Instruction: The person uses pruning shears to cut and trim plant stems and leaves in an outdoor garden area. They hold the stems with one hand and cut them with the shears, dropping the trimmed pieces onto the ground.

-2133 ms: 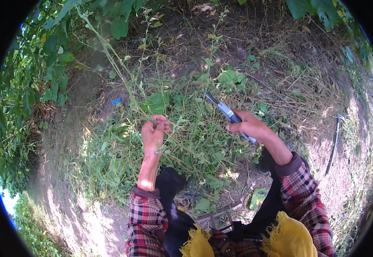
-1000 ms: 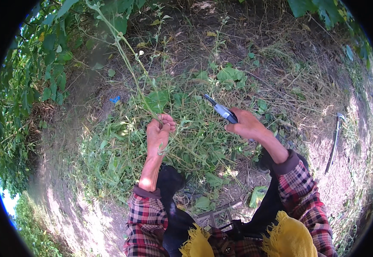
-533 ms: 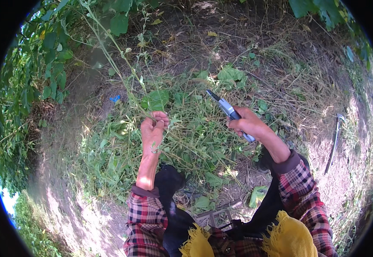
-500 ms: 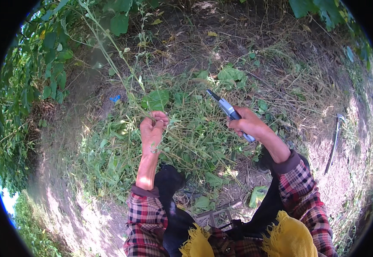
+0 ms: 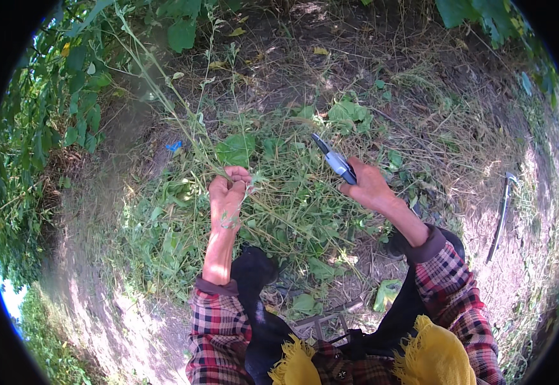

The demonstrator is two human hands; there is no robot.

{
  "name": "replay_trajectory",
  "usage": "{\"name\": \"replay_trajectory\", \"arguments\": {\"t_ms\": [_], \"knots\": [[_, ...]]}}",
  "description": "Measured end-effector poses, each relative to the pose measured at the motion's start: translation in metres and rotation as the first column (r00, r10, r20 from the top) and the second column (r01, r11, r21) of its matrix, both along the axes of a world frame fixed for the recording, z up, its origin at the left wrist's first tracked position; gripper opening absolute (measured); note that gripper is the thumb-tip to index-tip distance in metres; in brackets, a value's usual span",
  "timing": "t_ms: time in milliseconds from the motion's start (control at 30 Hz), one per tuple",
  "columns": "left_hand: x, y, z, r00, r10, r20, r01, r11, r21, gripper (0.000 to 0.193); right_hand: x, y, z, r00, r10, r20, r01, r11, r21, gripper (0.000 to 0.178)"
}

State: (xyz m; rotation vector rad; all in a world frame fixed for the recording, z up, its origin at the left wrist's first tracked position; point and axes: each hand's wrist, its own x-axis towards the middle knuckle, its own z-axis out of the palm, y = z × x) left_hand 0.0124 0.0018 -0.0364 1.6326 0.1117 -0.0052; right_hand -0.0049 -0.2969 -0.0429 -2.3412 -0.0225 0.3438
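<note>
My left hand [image 5: 228, 199] is closed round the lower ends of several thin green weed stems [image 5: 180, 106]. They lean up and away to the far left, with small leaves and seed heads along them. In my right hand [image 5: 375, 189] is a pair of grey and black pruning shears [image 5: 337, 162], their dark tip pointing forward and left. The shears are apart from the stems, and my fingers hide their lower handles. Beneath both hands lies a heap of cut green weeds [image 5: 286, 205], with a broad leaf [image 5: 235, 149] just beyond my left hand.
Leafy vines [image 5: 74, 96] hang along the left side. On the ground at the right lies a long dark-handled tool [image 5: 500, 218] with a metal head. A blue scrap [image 5: 174, 146] sits left of the stems. A metal frame [image 5: 321, 324] stands between my legs.
My right hand has turned and shifted slightly, so the lower end of the shears no longer shows. My left hand stays in place while the stems sway a little.
</note>
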Motion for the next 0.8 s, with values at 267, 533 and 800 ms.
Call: {"name": "replay_trajectory", "arguments": {"t_ms": [267,533,800], "knots": [[-0.004,-0.003,0.001,0.998,-0.063,0.006,0.063,0.995,0.076,0.019,0.003,0.002,-0.001,0.996,0.044,-0.078,-0.036,0.994,0.104,0.044],[-0.001,-0.002,-0.007,0.999,-0.03,0.031,0.029,0.999,0.021,0.018,0.004,-0.001,-0.017,0.991,0.069,-0.118,0.002,0.856,0.518,0.039],[0.0,0.002,-0.009,0.997,-0.079,0.007,0.078,0.996,0.041,0.018,0.005,0.0,-0.006,0.987,0.035,-0.156,0.042,0.883,0.468,0.041]]}}
